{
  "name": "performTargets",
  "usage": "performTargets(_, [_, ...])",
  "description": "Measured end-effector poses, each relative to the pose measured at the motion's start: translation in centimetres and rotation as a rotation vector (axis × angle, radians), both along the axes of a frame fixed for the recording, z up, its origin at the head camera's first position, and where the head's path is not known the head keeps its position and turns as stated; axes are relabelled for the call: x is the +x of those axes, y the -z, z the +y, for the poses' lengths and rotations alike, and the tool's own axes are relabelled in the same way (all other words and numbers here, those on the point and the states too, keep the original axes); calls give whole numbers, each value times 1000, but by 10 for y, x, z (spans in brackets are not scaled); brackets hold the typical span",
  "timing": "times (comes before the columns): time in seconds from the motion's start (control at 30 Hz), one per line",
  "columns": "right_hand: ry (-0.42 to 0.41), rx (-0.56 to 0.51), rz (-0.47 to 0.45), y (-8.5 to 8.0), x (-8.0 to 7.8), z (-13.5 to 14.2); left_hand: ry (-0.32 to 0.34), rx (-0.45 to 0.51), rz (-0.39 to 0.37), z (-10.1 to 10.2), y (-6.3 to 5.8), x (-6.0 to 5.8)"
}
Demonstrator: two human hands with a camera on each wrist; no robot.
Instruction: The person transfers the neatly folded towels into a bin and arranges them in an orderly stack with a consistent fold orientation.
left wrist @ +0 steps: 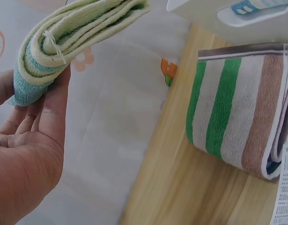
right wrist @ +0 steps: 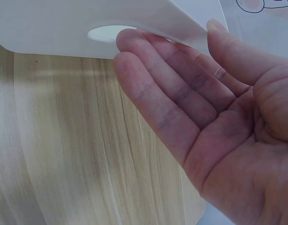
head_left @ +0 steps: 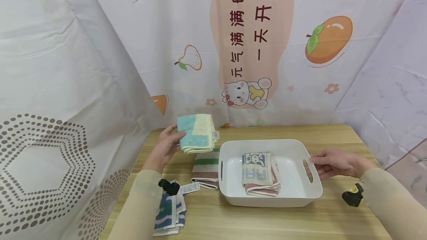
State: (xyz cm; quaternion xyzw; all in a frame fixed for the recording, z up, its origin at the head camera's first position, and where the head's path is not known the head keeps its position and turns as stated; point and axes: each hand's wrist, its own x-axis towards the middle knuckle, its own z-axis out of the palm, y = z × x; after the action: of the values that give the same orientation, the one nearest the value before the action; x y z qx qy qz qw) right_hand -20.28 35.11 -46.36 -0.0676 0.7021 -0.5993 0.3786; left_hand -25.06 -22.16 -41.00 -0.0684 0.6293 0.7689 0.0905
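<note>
My left hand (head_left: 165, 145) holds a folded teal and pale yellow towel (head_left: 196, 133) above the table's back left, pinching its folded edge between thumb and fingers. In the left wrist view the layered folds of this towel (left wrist: 69, 44) show. At the right end of a white basket (head_left: 290, 192), my right hand (head_left: 337, 163) lies against the wall by the handle hole. The right wrist view shows its fingers (right wrist: 158, 93) fairly straight and touching the outside, the thumb near the rim. Inside the basket is a folded towel with a bear pattern (head_left: 257, 169).
A green, white and brown striped towel (head_left: 205, 169) lies folded against the basket's left side. Nearer the front left is a blue, green and white towel (head_left: 170, 210), partly behind my left sleeve. A printed curtain (head_left: 186, 95) hangs along the wooden table's (head_left: 260, 223) back edge.
</note>
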Motion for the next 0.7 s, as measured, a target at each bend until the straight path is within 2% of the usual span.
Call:
performTargets(0.37, [-15,-2,8,1,2,0,52,5,36,13,-2,0])
performTargets(0.7, [-17,-17,8,0,0,1,63,29,35,23,-4,-1])
